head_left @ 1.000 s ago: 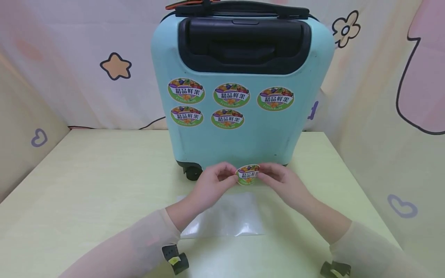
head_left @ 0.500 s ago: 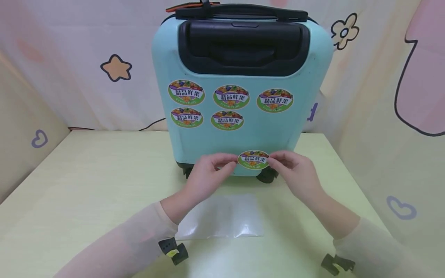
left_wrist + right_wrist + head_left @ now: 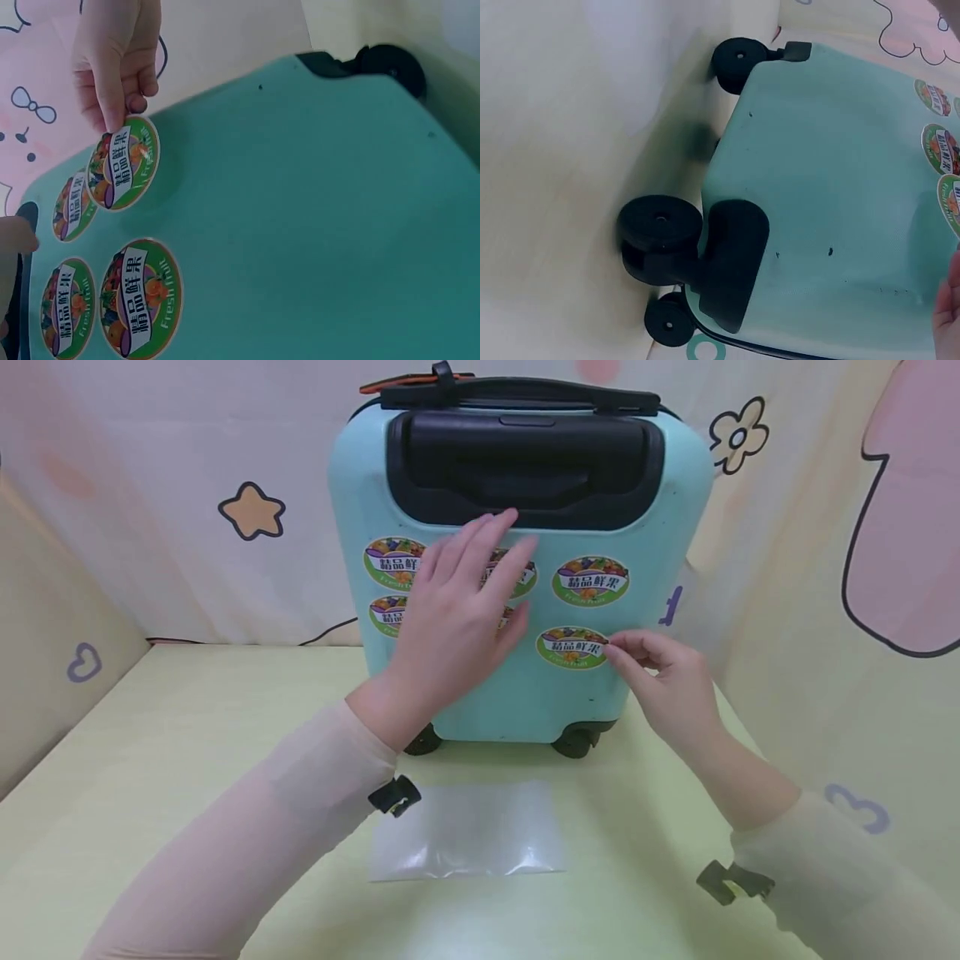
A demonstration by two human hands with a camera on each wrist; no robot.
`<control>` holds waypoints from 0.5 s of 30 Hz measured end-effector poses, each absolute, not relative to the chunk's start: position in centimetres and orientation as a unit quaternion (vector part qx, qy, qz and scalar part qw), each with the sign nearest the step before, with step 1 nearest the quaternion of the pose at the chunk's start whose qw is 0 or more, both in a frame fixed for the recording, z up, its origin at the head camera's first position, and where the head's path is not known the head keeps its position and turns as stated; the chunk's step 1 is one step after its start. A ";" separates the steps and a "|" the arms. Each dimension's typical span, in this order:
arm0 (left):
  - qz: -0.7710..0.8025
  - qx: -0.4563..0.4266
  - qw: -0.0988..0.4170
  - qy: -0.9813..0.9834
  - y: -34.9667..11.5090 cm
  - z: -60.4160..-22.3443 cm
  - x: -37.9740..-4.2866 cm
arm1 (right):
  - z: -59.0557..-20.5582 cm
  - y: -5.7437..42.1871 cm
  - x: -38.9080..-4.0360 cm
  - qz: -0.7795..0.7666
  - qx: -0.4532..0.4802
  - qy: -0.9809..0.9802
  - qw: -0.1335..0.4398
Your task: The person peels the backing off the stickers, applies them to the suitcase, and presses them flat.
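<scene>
An oval fruit sticker [image 3: 573, 648] is pinched at its right edge between the thumb and fingers of my right hand [image 3: 675, 689]. It is held in front of the turquoise suitcase [image 3: 495, 710], below the upper right sticker [image 3: 591, 582]. In the left wrist view the held sticker [image 3: 124, 163] overlaps a sticker behind it; whether it touches the shell I cannot tell. My left hand [image 3: 453, 618] is raised with fingers extended and holds nothing, partly covering several stickers on the suitcase's left and middle. The right wrist view catches the held sticker [image 3: 950, 201] at its edge.
A transparent plastic sheet [image 3: 468, 831] lies on the pale table [image 3: 225, 760] in front of the suitcase. The suitcase stands upright on black wheels [image 3: 576, 742], its black handle [image 3: 525, 393] on top. Patterned cloth [image 3: 150, 527] hangs behind and at the sides.
Both hands held the sticker low before the suitcase. It has moved up and right in my right hand, while my left hand has let go and risen over the other stickers.
</scene>
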State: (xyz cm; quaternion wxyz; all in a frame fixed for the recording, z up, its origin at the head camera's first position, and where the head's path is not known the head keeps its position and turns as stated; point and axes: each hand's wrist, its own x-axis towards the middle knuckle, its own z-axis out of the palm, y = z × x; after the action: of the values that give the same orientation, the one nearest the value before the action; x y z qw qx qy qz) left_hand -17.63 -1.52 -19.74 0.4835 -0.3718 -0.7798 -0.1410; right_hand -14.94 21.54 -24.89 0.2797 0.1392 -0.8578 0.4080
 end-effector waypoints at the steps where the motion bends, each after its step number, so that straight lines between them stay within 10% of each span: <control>1: -0.116 -0.368 0.479 -0.789 -1.3 -19.4 -17.9 | -24.9 21.6 -15.1 0.409 0.137 -0.858 0.279; 15: 0.013 -0.311 0.413 -0.856 0.6 -18.4 -19.4 | -24.8 21.5 -15.9 0.404 0.124 -0.860 0.286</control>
State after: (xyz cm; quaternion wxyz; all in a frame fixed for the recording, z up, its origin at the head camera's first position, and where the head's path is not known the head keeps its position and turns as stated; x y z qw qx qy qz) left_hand -19.39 0.57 -18.43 0.4126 -0.3105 -0.8562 0.0134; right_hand -15.89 21.45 -24.75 0.2865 0.1240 -0.8599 0.4040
